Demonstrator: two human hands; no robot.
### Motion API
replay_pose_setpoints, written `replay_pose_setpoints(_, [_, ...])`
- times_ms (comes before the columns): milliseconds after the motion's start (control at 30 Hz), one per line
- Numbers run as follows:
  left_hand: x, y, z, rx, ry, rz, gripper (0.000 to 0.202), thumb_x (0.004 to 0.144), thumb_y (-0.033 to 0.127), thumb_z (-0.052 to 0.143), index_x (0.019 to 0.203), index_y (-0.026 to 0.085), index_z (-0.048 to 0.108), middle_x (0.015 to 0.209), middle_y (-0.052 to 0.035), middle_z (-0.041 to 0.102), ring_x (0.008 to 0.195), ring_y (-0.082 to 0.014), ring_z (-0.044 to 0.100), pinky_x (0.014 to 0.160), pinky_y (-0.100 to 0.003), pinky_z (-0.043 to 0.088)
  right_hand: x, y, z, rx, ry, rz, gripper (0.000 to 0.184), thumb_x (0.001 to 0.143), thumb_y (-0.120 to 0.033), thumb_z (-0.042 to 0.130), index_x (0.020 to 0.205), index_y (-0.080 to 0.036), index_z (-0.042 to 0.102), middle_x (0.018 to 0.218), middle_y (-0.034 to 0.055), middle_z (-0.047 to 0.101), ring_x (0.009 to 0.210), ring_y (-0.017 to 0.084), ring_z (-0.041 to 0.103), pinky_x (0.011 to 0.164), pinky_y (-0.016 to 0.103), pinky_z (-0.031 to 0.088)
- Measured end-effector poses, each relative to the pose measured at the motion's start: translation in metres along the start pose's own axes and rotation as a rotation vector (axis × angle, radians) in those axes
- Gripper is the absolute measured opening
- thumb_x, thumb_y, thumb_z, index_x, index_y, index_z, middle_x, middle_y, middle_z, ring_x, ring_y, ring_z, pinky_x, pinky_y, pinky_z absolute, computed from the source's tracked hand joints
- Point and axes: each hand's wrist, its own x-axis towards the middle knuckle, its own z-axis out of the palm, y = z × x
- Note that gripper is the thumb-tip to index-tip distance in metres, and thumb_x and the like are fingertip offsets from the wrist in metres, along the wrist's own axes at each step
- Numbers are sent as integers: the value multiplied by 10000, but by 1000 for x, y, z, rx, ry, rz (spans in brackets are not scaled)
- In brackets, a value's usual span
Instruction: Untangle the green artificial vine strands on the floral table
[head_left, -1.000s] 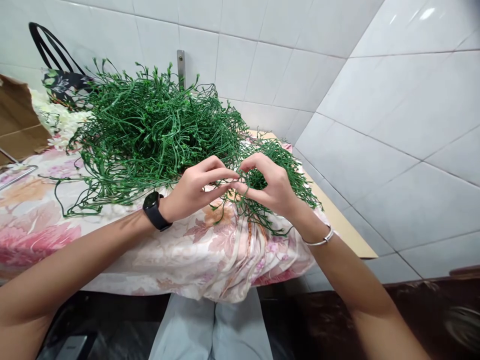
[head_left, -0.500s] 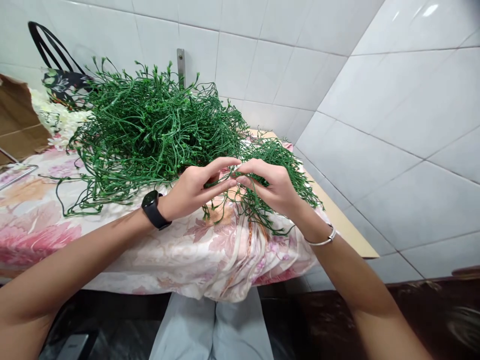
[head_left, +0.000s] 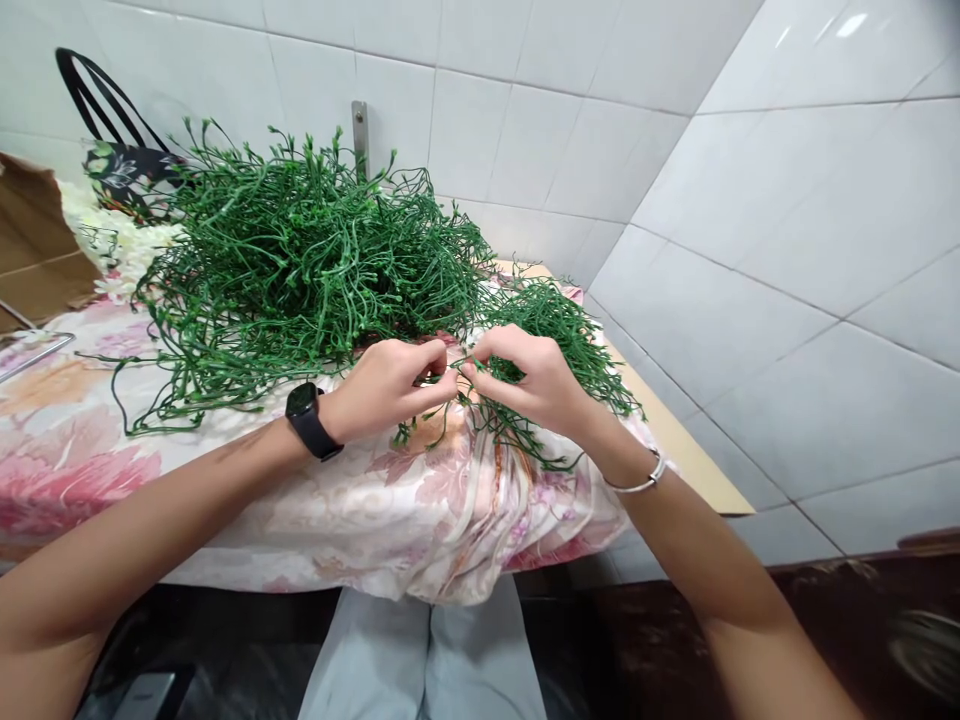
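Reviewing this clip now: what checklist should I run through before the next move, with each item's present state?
1. Left hand in full view: ok.
2. Right hand in full view: ok.
3. Both hands at the green stem: ok.
4. Firm grip on that stem: cannot tell.
5. Bracelet on the right wrist free of stems: ok.
6. Tablecloth smooth along the near edge: not ok, bunched in folds.

We see a pale-topped table point(head_left: 694, 458) under a floral cloth point(head_left: 262, 520), bunched along its front toward the right. On the cloth we note a large heap of green stems point(head_left: 322, 240), a smaller heap point(head_left: 566, 330) to its right, and white flowers point(head_left: 139, 248) leftward.
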Motion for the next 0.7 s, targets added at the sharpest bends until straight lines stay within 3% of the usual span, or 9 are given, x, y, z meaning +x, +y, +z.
replay_pose_setpoints(167, [-1,0,5,132,17,44,245,798,275,423,589,152,457,504,35,374,467,-68,302,490,-230,185,-1,-2,9,-233,-20,-85,193,788,-183,457,598,-172,424,543,-32,447,530,81,381,624,259,337])
replay_pose_setpoints(300, [0,-4,-1,194,149,-75,306,796,263,426,515,150,382,453,52,260,434,-58,238,484,-236,168,-2,7,3,-431,221,-14,242,791,-157,425,556,-184,373,508,-33,392,503,86,331,620,276,321])
replay_pose_setpoints(467, [6,-10,-12,-167,252,-167,220,813,266,438,634,145,480,517,45,354,480,-58,305,475,-206,234,-1,30,-24,-449,454,262,232,858,-308,414,680,-180,488,659,12,535,640,122,475,706,313,328])
replay_pose_setpoints(567, [8,-10,-11,-391,208,-191,171,811,288,463,757,143,536,576,32,412,507,-63,353,471,-195,279,-1,41,-31,-448,437,344,220,855,-324,428,728,-180,535,709,26,563,693,144,507,707,330,341])
replay_pose_setpoints(700, [8,-10,-7,-500,131,-174,208,783,283,526,940,148,545,623,28,429,542,-68,391,484,-189,316,-4,48,-27,-503,357,422,117,804,-263,507,784,-172,578,780,51,571,784,194,522,742,385,363])
